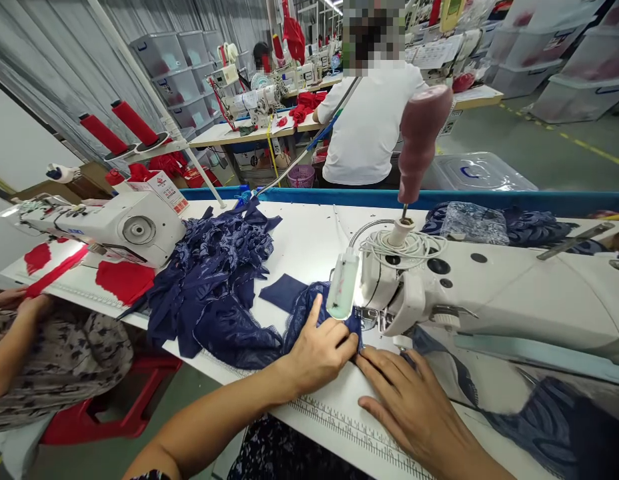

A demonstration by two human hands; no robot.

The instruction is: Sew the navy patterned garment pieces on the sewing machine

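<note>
Navy lace fabric (309,307) lies under the needle area of the white sewing machine (469,287). My left hand (322,353) presses on this fabric just left of the presser foot, its index finger stretched out and the other fingers bent closed on the cloth. Flat on the white table, my right hand (409,407) has its fingers extended, with the fingertips touching the fabric's near edge. A pale green guard (342,287) in front of the needle partly hides the stitching spot. A large heap of navy lace pieces (219,247) sits left of my hands.
A ruler strip (349,427) runs along the table's front edge. More navy cloth (549,420) hangs at the right. At left, a co-worker's hands (32,307) hold red fabric beside another machine (134,227). A person in white (372,127) sits ahead.
</note>
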